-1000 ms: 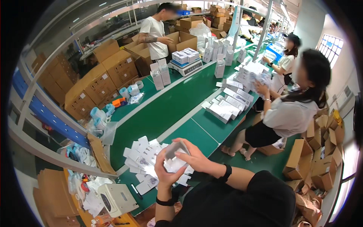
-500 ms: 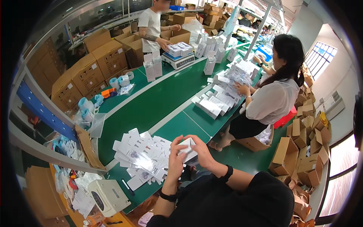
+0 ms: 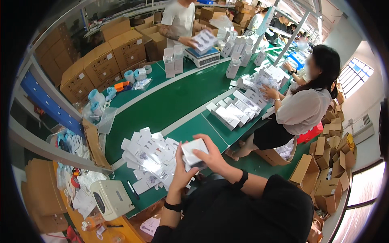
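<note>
Between my two hands I hold a small white carton (image 3: 193,148), its end facing up. My left hand (image 3: 179,170) wraps its left side, the palm partly showing. My right hand (image 3: 211,155) grips the right side, with the thumb lying across the white end. Just left of my hands, a heap of flat white cartons (image 3: 148,156) printed with small pictures is spread over the green bench (image 3: 194,131). Some of those flat cartons lie partly behind my left hand.
A cream machine (image 3: 111,198) and a marker pen (image 3: 133,189) stand at the near left. Filled white boxes (image 3: 235,113) lie along the bench before a co-worker (image 3: 300,103). Across the belt (image 3: 170,97), another person lifts boxes (image 3: 201,41) over a scale (image 3: 201,57).
My right thumb has moved across the carton's end, and the carton has shifted slightly left and up. Across the belt, the person has lifted the boxes off the scale. The view has tilted a little.
</note>
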